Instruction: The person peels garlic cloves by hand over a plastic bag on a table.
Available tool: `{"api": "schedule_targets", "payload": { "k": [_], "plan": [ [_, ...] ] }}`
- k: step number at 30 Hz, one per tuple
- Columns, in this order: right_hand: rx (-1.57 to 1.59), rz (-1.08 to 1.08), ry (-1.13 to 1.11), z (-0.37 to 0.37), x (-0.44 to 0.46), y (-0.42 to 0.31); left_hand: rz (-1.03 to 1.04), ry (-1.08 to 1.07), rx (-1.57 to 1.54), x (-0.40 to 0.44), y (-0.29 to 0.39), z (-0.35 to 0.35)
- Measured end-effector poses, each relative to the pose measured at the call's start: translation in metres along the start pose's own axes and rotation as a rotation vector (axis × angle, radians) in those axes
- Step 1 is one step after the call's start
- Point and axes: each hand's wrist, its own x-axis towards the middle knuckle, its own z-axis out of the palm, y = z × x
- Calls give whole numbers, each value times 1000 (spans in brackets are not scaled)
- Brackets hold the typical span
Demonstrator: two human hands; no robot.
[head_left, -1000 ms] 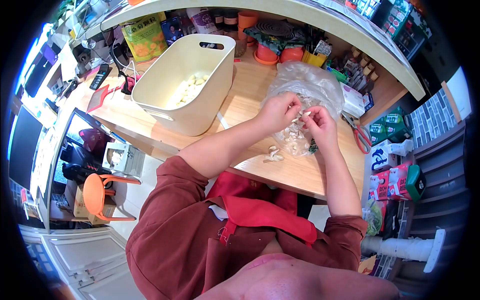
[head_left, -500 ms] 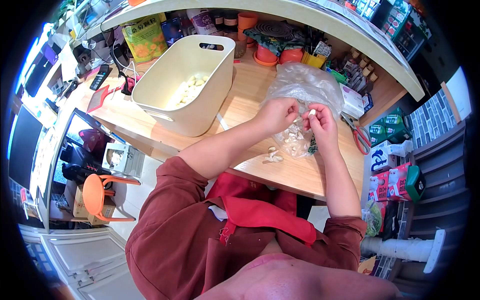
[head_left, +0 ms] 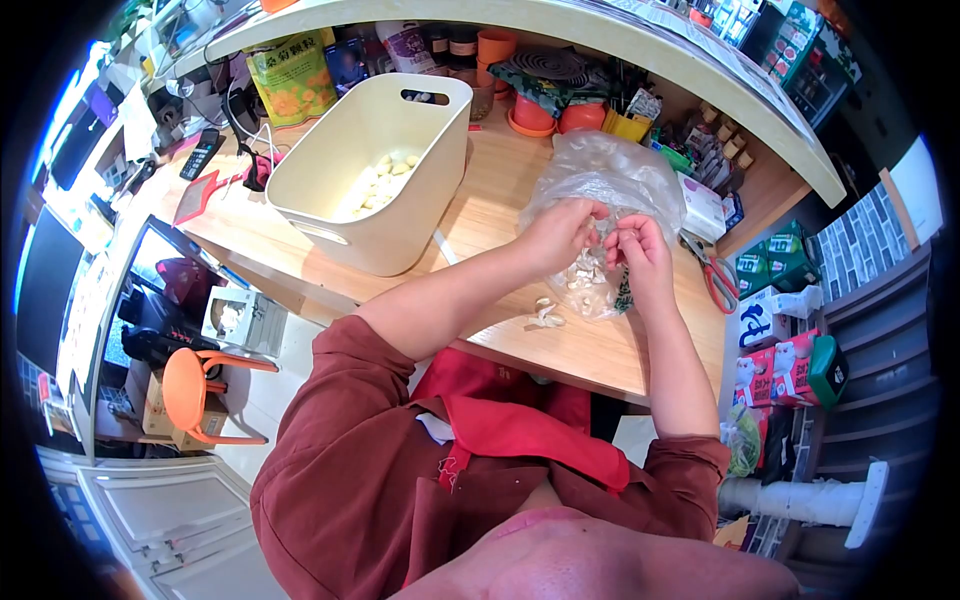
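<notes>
Above a clear plastic bag [head_left: 610, 165] on the wooden desk, my left hand [head_left: 563, 235] has its fingers pinched; whatever lies between them is too small to make out. Close beside it on the right, my right hand [head_left: 640, 248] is closed too, with its fingertips curled in and their contents hidden. Garlic cloves and skins [head_left: 585, 280] lie in the bag below both hands. A few loose pieces of peel [head_left: 546, 314] rest on the desk near its front edge. Peeled cloves [head_left: 385, 185] lie at the bottom of the cream bin [head_left: 420, 190], left of my hands.
Red-handled scissors [head_left: 718, 280] lie right of the bag. A red fly swatter [head_left: 196, 198] and a black remote [head_left: 203, 154] are left of the bin. Pots and packets stand under the raised shelf [head_left: 560, 22]. An orange stool [head_left: 184, 396] is on the floor at left.
The pale clove seen at my right fingertips half a second ago no longer shows there. My right fingers have curled in, and my left hand has shifted slightly.
</notes>
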Motion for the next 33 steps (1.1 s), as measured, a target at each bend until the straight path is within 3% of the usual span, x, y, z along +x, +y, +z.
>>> {"api": "schedule_targets", "payload": {
  "k": [8, 11, 20, 23, 33],
  "plan": [
    [-5, 39, -38, -7, 0, 0, -179, -67, -112, 1, 7, -3],
    [-75, 59, -17, 0, -2, -5, -112, -60, -103, -1, 7, -4],
    [-209, -35, 10, -2, 1, 5, -393, -103, -303, 0, 7, -5],
    [-200, -87, 6, 0, -1, 0, -383, -76, -380, 0, 6, -3],
    [-29, 32, -14, -4, -3, -10, -293, -175, -291, 0, 12, -8]
  ]
}}
